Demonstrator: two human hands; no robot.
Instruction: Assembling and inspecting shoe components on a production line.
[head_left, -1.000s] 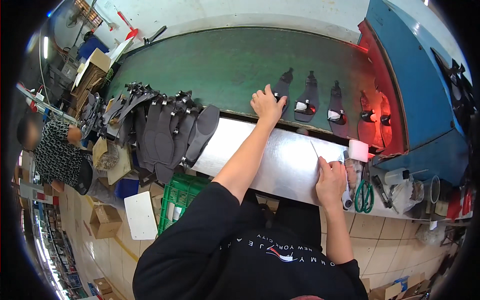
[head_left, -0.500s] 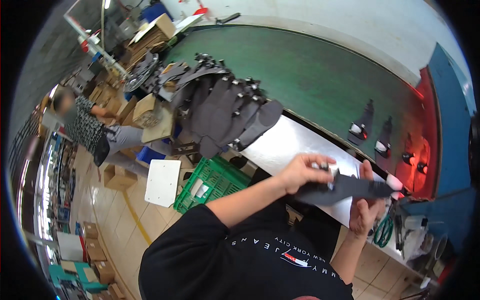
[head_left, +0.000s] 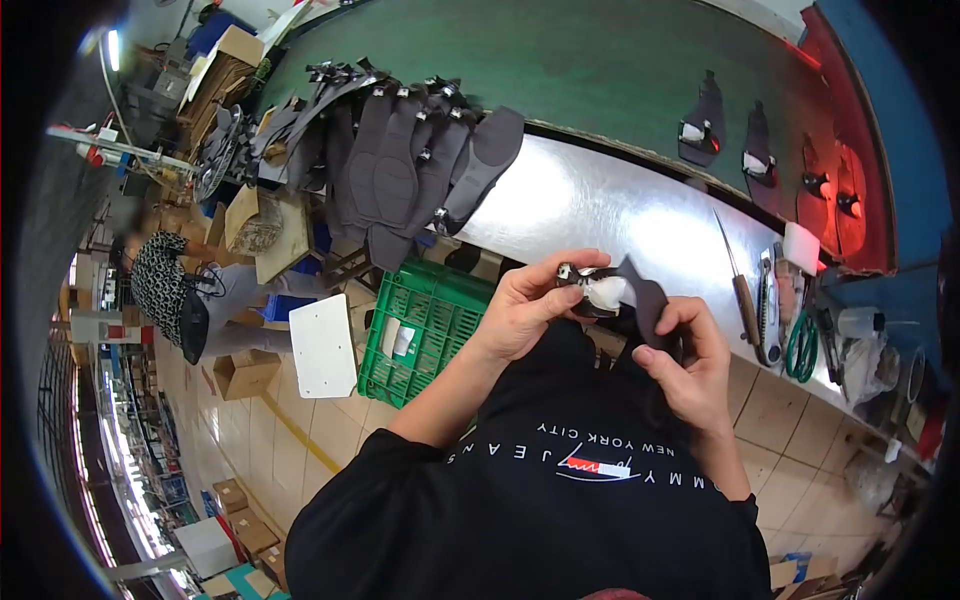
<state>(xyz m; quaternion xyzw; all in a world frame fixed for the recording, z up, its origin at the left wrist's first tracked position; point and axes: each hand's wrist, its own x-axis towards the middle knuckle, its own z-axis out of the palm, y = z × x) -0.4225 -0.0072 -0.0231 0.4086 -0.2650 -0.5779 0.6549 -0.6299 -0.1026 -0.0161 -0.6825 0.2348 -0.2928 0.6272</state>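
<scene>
A dark grey padded piece (head_left: pixel 648 300) is held in front of my chest, bent, with a white patch in its middle and a shiny black end. My left hand (head_left: pixel 525 312) closes on that black end, thumb and fingers pinching it. On the other side, my right hand (head_left: pixel 692 362) grips the grey flap between thumb and fingers. Beyond my hands runs a shiny metal table (head_left: pixel 600 195). A heap of similar dark grey pads (head_left: pixel 385 170) with small shiny fittings lies to the left, partly hanging over the table edge.
Behind the table, a green conveyor belt (head_left: pixel 560 70) carries several grey pieces (head_left: pixel 702 125) toward a red-lit opening (head_left: pixel 845 150). A wooden-handled pointed tool (head_left: pixel 745 300), green cord (head_left: pixel 802 345) and white block (head_left: pixel 801 247) lie right. Green crate (head_left: pixel 370 375), white board (head_left: pixel 323 345) and person (head_left: pixel 165 290) are left.
The piece has come closer to my chest, turned and bent so that its white patch shows. Both hands have moved left with it, and the view has shifted.
</scene>
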